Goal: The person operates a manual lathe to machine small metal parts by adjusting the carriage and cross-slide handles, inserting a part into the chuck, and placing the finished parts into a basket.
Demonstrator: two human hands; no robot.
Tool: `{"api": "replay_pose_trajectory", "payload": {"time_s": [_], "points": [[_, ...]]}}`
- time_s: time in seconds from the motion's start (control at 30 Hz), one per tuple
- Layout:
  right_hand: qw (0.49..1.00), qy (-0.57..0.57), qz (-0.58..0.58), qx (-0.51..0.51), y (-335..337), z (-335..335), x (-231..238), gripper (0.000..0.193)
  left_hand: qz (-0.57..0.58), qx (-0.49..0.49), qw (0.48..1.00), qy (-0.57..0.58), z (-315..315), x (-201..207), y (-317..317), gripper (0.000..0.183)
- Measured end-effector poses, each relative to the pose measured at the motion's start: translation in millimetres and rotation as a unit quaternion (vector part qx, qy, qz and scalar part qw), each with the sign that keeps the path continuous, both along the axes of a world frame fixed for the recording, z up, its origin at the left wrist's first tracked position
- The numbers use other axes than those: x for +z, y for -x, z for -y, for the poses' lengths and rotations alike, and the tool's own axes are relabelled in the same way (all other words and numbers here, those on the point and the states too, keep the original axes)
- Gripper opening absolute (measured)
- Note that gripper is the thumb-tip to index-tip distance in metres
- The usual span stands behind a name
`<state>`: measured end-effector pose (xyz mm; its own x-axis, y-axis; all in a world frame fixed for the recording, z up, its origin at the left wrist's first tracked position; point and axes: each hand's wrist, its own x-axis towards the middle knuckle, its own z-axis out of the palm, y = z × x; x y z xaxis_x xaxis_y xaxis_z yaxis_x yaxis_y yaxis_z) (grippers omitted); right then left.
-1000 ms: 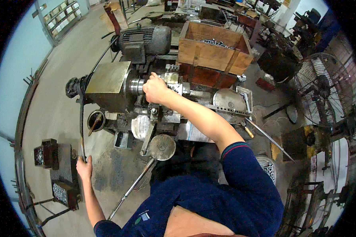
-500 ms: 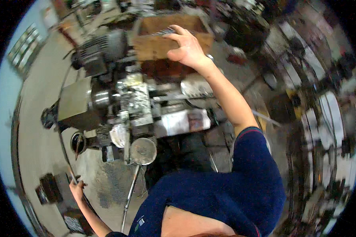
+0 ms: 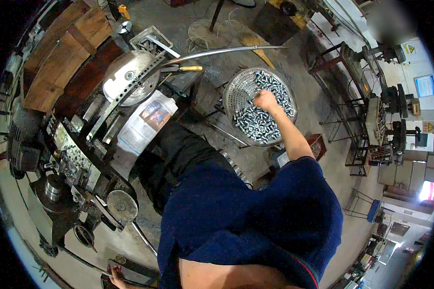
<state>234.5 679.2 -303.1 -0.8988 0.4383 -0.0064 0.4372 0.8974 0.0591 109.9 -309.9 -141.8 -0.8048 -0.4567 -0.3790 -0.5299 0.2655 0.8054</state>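
My right hand [image 3: 266, 100] reaches out to the right over a round perforated metal basin [image 3: 230, 90]. Its fingers are curled into a fist on the pile of small shiny metal parts [image 3: 258, 123] that fills the basin. My left hand [image 3: 115, 276] shows only partly at the lower edge, low at my side beside a dark flat bar; its grip is hidden. A lathe-like machine [image 3: 65, 161] with a round handwheel [image 3: 122, 206] stands to my left. My dark blue shirt fills the lower middle.
A wooden crate [image 3: 58, 53] sits at the upper left behind a domed perforated metal cover [image 3: 130, 77]. A printed paper [image 3: 147, 120] lies on the machine. A long curved metal rod [image 3: 217, 50] and a yellow-handled tool [image 3: 188, 68] lie above it. Metal racks [image 3: 381, 115] stand at right.
My view has swung to the right. My right hand left the wooden crate and now sits in the basin of metal parts. The left hand stays low at my side.
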Motion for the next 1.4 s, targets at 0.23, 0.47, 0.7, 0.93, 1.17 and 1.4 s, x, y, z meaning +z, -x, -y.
{"api": "replay_pose_trajectory", "payload": {"time_s": [0.23,0.47,0.7,0.93,1.17,1.4], "points": [[0.965,0.117,0.145,-0.186,45,63,25,0.031,0.048,0.020,0.998,0.029,14,8,1,0.047],[0.963,0.111,0.196,-0.146,59,67,23,0.038,-0.045,0.038,0.998,0.006,-2,0,-5,0.026],[0.990,0.129,0.007,-0.054,68,71,43,0.020,0.064,-0.207,0.772,0.598,-56,72,2,0.045],[0.800,0.404,-0.192,0.399,196,304,237,0.041,-0.259,-0.264,0.896,0.246,-274,173,79,0.030],[0.650,0.389,-0.204,0.620,233,464,308,0.037,-0.271,-0.397,0.875,0.051,-340,154,100,0.033],[0.642,0.379,-0.137,0.652,243,479,308,0.033,-0.187,-0.392,0.898,-0.069,-314,147,96,0.029]]}}
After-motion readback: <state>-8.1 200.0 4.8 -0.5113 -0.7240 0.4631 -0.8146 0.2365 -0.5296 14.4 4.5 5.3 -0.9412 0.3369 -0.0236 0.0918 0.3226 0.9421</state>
